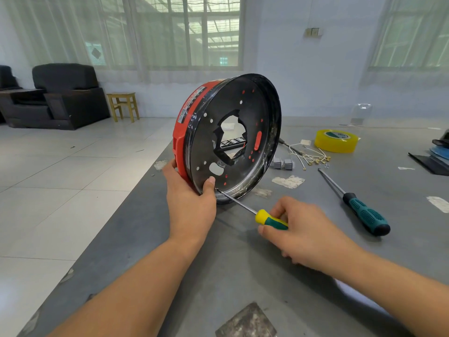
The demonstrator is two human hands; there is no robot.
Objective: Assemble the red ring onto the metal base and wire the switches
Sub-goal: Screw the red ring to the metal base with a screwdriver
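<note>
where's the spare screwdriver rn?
Head view: the spare screwdriver lies loose on the grey table, right of the right hand, below the yellow tape roll.

ring: red, fitted round the base's back, up on edge
base: black metal dish, holed, tilted on its rim
switches: grey, lying beside the base

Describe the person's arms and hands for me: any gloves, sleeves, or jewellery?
Both are bare. The left hand and right hand wear no gloves, rings or watch, and both forearms are uncovered right down to the bottom edge of the picture, with no sleeve in view.
</note>
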